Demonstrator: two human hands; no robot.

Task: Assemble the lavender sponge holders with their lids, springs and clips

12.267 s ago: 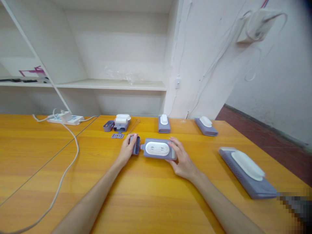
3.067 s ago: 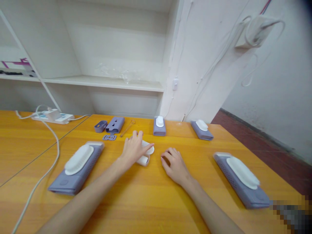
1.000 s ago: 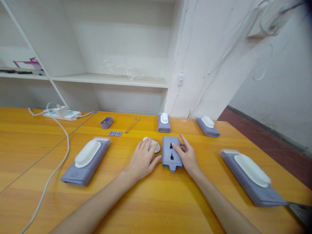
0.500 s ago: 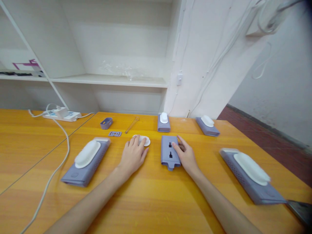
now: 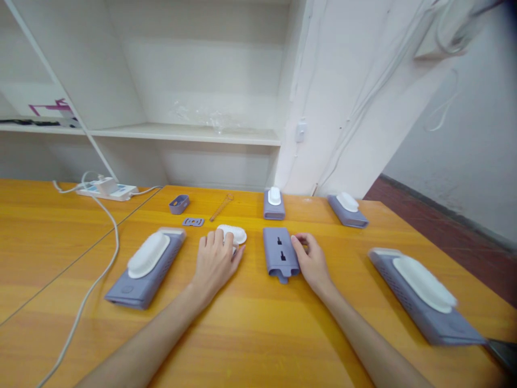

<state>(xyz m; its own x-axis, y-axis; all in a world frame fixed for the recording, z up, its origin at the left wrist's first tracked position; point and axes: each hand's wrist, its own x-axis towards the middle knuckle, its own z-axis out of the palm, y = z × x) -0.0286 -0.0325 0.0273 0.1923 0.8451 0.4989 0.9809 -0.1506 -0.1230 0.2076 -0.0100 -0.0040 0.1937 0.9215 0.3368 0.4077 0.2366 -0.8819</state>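
A purple-grey rectangular case (image 5: 278, 245) with two dark keyhole-shaped slots and a tab at its near end lies flat on the table. My right hand (image 5: 314, 261) rests against its right edge, thumb and fingers loosely curved, not wrapped around it. To the left, my left hand (image 5: 214, 256) has its fingers bent over a white oval brush-like piece (image 5: 236, 233) with a bumpy edge. The fingers hide part of that piece, and a bit of white shows between them and the thumb. Behind lie a coil spring (image 5: 222, 207), a thin slotted plate (image 5: 193, 221) and a small oval purple housing (image 5: 179, 204).
Purple cases with white oval tops stand around: one at left (image 5: 145, 269), one at right (image 5: 424, 293), and two at the back, a nearer one (image 5: 274, 207) and another (image 5: 348, 210). A power strip (image 5: 107, 188) with a white cable sits at the back left, below shelves.
My right thumb has slid off the case's top to its right edge, and the case has turned slightly. The white oval piece has tilted under my left fingers, which have drawn back a little.
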